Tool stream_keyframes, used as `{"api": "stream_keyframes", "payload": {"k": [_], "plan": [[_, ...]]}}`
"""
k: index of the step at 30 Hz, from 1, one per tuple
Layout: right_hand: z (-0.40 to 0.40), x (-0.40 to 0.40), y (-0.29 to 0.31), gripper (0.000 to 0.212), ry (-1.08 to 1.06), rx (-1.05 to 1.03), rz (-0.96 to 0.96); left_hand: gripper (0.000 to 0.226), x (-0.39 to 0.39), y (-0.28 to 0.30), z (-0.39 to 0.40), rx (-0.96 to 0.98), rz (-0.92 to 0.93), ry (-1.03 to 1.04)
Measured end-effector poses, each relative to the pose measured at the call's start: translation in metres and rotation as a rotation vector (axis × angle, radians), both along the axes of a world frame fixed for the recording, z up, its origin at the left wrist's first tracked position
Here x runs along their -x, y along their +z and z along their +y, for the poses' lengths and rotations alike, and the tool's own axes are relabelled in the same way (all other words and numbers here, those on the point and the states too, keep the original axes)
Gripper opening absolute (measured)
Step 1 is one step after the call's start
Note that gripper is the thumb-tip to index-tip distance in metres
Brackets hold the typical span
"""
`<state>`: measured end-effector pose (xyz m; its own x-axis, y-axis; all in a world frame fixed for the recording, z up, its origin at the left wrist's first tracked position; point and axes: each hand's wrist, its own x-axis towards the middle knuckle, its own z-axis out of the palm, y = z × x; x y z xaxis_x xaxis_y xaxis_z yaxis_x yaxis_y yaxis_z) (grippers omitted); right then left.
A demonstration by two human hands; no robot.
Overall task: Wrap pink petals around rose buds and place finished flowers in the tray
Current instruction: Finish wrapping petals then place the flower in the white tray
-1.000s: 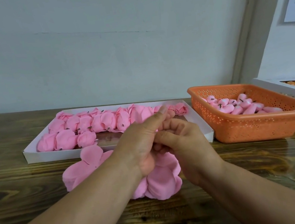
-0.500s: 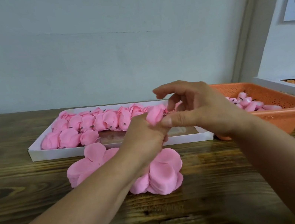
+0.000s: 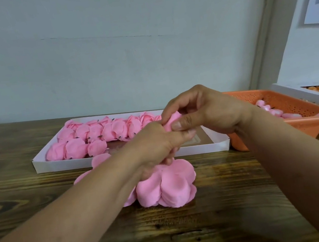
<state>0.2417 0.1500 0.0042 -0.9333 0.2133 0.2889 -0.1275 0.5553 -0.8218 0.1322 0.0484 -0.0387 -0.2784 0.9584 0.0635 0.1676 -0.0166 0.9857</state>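
Both hands meet mid-frame around one pink flower [image 3: 172, 121]. The left hand [image 3: 158, 142] grips it from below, fingers curled, and the right hand [image 3: 205, 111] pinches the petal on top with thumb and fingers. It's held just above the white tray [image 3: 118, 159], which has rows of finished flowers [image 3: 93, 136] on its left side. Loose petals [image 3: 171, 184] sit stacked on the wooden surface [image 3: 224, 226] below the hands. An orange basket [image 3: 293, 119] of buds [image 3: 275, 111] is at right.

Petal stacks [image 3: 171, 186] crowd the table's [image 3: 224, 226] middle; its near edge lies bare.
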Motion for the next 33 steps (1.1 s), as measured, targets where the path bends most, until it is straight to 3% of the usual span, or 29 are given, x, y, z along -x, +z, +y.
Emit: {"api": "stream_keyframes", "payload": {"k": [6, 11, 13, 16, 20, 25, 33], "plan": [[0.007, 0.008, -0.016, 0.010, -0.041, 0.299, 0.165, 0.026, 0.013, 0.017, 0.001, 0.128, -0.104, -0.145], [0.009, 0.009, -0.031, 0.013, -0.093, 0.333, 0.213, 0.029, 0.016, 0.010, -0.002, 0.151, -0.097, -0.222], [0.017, 0.001, -0.033, 0.003, -0.179, 0.343, 0.277, 0.034, 0.030, 0.009, -0.001, 0.139, 0.193, -0.135], [0.034, -0.013, -0.034, 0.009, -0.333, 0.292, 0.338, 0.008, 0.052, 0.002, -0.001, 0.070, 0.807, 0.032], [0.041, -0.016, -0.041, 0.009, -0.428, 0.240, 0.291, 0.016, 0.055, -0.021, -0.001, 0.177, 1.100, -0.031], [0.041, -0.015, -0.043, 0.009, -0.479, 0.217, 0.272, 0.027, 0.051, -0.027, 0.006, 0.082, 1.035, 0.033], [0.037, -0.015, -0.042, 0.009, -0.509, 0.155, 0.249, 0.008, 0.045, -0.030, 0.015, 0.158, 1.038, -0.003]]}}
